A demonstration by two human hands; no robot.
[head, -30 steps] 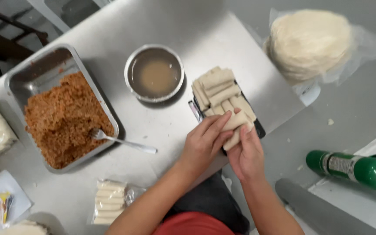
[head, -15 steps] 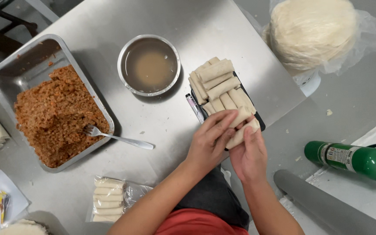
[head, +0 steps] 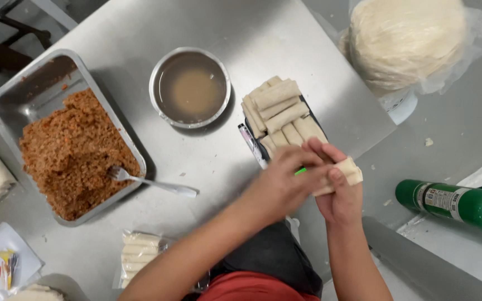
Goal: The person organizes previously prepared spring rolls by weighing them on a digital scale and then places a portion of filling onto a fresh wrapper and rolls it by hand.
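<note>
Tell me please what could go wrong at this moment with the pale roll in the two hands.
The pale rolled wrapper, held between left hand and right hand, could unroll or tear if squeezed. The small dark tray of stacked pale rolls sits by the steel table's edge; a nudge might tip it.

Bare tabletop [head: 218, 161] between bowl [head: 190, 87] and fork [head: 152, 181]

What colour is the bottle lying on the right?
Green, with a label around it; the bottle shows clearly in the head view.
</note>
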